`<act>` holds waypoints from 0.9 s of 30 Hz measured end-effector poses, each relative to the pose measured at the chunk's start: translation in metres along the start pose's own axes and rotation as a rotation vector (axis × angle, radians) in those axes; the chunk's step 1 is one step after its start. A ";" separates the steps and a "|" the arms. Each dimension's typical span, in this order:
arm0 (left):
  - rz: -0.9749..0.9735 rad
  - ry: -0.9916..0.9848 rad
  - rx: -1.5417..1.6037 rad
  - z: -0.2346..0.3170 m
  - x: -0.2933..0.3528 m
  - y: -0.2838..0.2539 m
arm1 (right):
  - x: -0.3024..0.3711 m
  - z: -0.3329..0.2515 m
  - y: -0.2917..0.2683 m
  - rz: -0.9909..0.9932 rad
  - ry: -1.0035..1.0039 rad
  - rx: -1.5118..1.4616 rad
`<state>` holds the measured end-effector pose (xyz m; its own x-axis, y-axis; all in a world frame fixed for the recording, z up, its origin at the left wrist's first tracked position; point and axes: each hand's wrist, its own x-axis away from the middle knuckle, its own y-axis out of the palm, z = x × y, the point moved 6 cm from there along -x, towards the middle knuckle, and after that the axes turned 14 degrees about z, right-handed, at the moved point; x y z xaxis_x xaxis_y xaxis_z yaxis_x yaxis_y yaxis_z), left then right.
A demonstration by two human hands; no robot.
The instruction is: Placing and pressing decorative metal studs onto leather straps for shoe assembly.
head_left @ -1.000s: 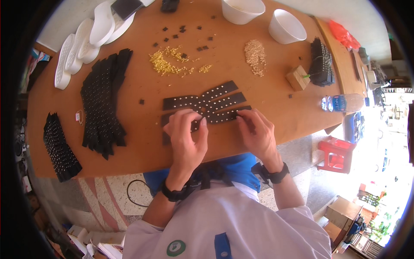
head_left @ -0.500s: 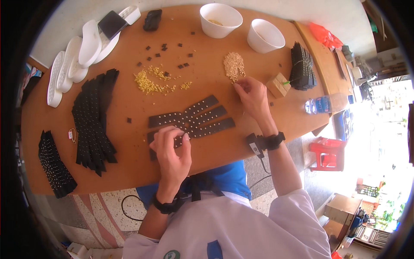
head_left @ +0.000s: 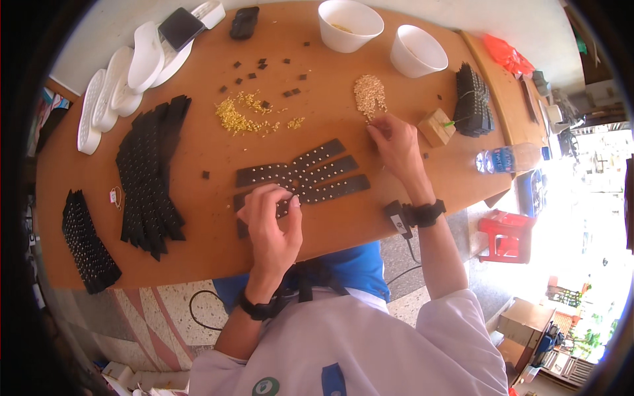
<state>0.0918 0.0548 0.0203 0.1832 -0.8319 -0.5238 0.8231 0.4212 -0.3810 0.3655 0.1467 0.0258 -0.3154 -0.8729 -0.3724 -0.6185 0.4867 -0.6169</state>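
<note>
My left hand (head_left: 274,221) hovers over the near-left part of several black straps (head_left: 330,173) dotted with pale round studs. Its thumb and forefinger are drawn together in a pinch; whatever they hold is too small to make out. At the near edge of a pile of tiny copper-coloured pieces (head_left: 370,92), the fingertips of my right hand (head_left: 399,146) are pressed together, and I cannot make out anything between them. A heap of small gold-coloured pieces (head_left: 234,119) lies farther left, with small black squares (head_left: 262,64) scattered beyond it.
Bundles of black studded straps (head_left: 148,171) lie at the left, before white shoe soles (head_left: 145,59). Two white bowls (head_left: 350,26) stand at the back. To the right are a wooden block (head_left: 436,129), another strap bundle (head_left: 472,102), and a lying water bottle (head_left: 508,159).
The whole view has shifted slightly, moving the table's things right and up in the picture. My hands keep nearly the same places over the straps and beside the copper-coloured pile.
</note>
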 end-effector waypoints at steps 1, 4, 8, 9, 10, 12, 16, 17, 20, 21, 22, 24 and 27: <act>-0.003 -0.001 0.000 0.000 0.000 0.000 | 0.000 0.000 0.000 -0.009 0.005 0.007; -0.007 -0.004 -0.002 0.001 -0.001 0.000 | 0.000 0.006 0.001 -0.069 0.074 0.062; -0.010 -0.003 -0.020 0.003 -0.001 -0.001 | -0.001 0.007 -0.003 0.003 0.089 -0.030; -0.008 -0.005 -0.012 0.003 -0.002 0.000 | -0.001 0.010 -0.003 0.000 0.141 -0.040; -0.007 -0.006 -0.005 0.003 -0.002 0.000 | 0.000 0.015 -0.004 -0.004 0.211 -0.045; -0.010 -0.007 -0.016 0.003 -0.002 -0.001 | -0.002 0.015 -0.004 -0.010 0.190 -0.051; -0.014 -0.012 -0.019 0.004 -0.002 -0.001 | -0.002 0.014 -0.002 -0.033 0.179 -0.060; -0.013 -0.005 -0.019 0.005 -0.003 -0.001 | -0.003 0.013 -0.002 -0.039 0.153 -0.033; -0.011 -0.003 -0.019 0.004 -0.003 -0.001 | -0.003 0.008 -0.001 -0.059 0.093 0.009; -0.010 -0.001 -0.018 0.004 -0.003 -0.001 | -0.002 0.006 -0.002 -0.054 0.073 0.008; -0.008 0.000 -0.015 0.003 -0.002 -0.001 | -0.001 0.003 -0.002 -0.048 0.052 0.006; -0.004 0.003 -0.018 0.002 -0.002 -0.001 | 0.000 0.001 -0.001 -0.064 0.031 0.013; -0.013 -0.005 -0.010 -0.001 0.000 0.000 | 0.000 -0.001 0.000 -0.072 -0.017 0.044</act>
<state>0.0916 0.0553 0.0194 0.1751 -0.8390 -0.5153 0.8200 0.4140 -0.3954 0.3644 0.1465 0.0268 -0.2585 -0.9050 -0.3378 -0.6069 0.4242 -0.6721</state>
